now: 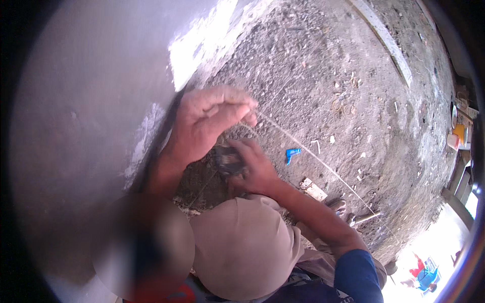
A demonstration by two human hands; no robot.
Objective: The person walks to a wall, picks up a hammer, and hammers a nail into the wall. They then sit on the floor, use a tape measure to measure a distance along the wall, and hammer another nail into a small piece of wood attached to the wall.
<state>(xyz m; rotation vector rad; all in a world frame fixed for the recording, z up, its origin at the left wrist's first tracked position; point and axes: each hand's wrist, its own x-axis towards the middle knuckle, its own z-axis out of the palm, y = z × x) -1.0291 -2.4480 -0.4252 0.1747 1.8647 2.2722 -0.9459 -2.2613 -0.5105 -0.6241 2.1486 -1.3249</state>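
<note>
My left hand (pixel 212 121) is raised beside the smooth grey wall (pixel 83 113), its thumb and fingertips pinched on a thin pale string (pixel 314 156). From those fingertips the string runs taut toward the lower right, above the dirt floor. A short, slack strand (pixel 248 128) hangs just under the same fingers. Lower down, my right hand (pixel 257 166) curls around a dark object (pixel 228 161), too blurred to identify. Just below that hand is my bent knee in tan trousers (pixel 246 246).
On the gravelly ground (pixel 341 113) lie a blue plastic piece (pixel 291 154), a pale block (pixel 313 189) and a wooden-handled hammer (pixel 365 218). A long board (pixel 384 39) lies farther off. Containers (pixel 459 133) stand at the right edge; another person (pixel 426 278) is at lower right.
</note>
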